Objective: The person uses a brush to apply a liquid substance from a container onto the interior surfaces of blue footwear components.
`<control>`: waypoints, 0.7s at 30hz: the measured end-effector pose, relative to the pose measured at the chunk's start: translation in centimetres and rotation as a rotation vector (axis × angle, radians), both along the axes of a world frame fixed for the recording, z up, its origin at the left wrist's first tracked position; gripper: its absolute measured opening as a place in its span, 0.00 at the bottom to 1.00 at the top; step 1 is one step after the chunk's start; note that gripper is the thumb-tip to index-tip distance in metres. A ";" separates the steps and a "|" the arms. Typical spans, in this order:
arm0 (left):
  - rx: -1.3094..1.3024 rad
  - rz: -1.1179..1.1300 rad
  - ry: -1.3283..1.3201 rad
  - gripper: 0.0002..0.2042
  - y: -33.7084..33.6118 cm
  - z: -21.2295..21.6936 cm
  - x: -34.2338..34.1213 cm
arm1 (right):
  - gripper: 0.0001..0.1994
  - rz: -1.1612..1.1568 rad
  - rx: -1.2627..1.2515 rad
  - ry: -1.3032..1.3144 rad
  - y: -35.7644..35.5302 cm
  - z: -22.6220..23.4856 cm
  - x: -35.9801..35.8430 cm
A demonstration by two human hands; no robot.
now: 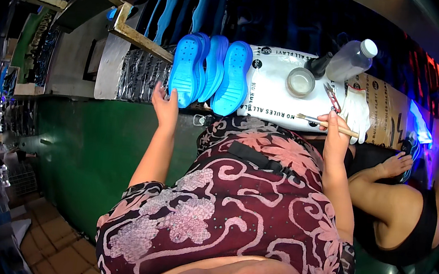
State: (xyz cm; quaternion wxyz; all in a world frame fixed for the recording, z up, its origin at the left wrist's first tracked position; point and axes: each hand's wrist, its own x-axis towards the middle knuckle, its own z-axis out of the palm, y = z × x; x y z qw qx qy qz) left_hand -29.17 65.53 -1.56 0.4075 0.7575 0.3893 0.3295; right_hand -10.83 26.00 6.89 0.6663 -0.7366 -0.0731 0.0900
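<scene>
My left hand [164,105] reaches up to a row of bright blue shoe soles [211,70] standing on edge on the workbench, its fingers touching the leftmost sole [185,70]. My right hand [335,130] grips a thin wooden-handled brush [324,122] that points left over the white sheet [273,97] covering the bench. A small round open tin [300,82] sits just beyond the brush tip.
A clear plastic bottle with a white cap [351,60], a dark small bottle [319,65], red-handled scissors [333,98] and a white glove [356,111] lie on the bench. Dark soles [142,75] are stacked at left. Another person [413,210] sits at my right.
</scene>
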 end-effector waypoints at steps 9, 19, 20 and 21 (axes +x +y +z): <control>0.418 -0.529 0.474 0.23 -5.6 4.2 7.1 | 0.18 0.036 0.039 -0.019 0.5 -0.2 0.2; -0.108 -0.442 -0.068 0.16 -5.4 5.6 7.1 | 0.17 -0.034 0.046 0.004 -1.3 -0.8 1.7; 0.084 -0.496 0.089 0.16 -6.6 6.2 6.3 | 0.17 -0.062 0.063 -0.016 -1.0 -0.5 2.2; 0.286 -0.553 0.243 0.16 -7.5 6.6 6.1 | 0.17 -0.097 0.084 -0.036 -0.6 -0.4 2.7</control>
